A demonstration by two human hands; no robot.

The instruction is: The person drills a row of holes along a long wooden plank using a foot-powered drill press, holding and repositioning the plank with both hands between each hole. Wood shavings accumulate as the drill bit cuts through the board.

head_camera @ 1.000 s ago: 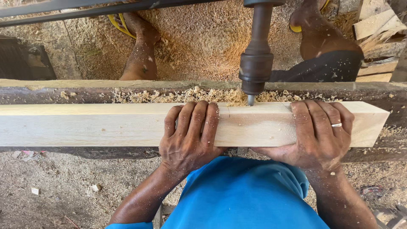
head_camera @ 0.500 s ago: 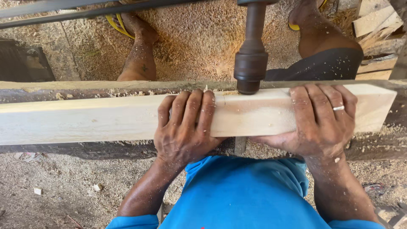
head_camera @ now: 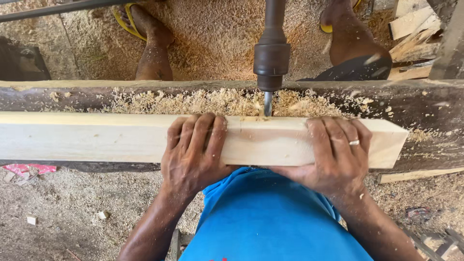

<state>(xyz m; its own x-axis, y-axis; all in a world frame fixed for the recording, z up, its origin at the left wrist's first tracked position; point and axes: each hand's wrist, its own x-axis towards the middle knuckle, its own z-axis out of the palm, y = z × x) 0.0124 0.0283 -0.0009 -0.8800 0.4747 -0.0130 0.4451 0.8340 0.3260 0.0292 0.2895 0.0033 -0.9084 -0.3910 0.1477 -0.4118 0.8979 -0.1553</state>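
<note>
A long pale wooden beam lies across a dark, sawdust-covered machine bed. My left hand grips the beam from the near side, fingers over its top. My right hand, with a ring on one finger, grips it near the right end. Between my hands a dark metal drill chuck points at the beam's far edge, its bit showing against the wood.
Another person's legs in yellow sandals stand on the sawdust floor beyond the bed. Wood offcuts lie at the top right. Shavings heap along the bed. A red scrap lies on the ground at left.
The beam has come back toward me from the chuck, so the bit and the shavings on the bed show again. Both hands keep their grip.
</note>
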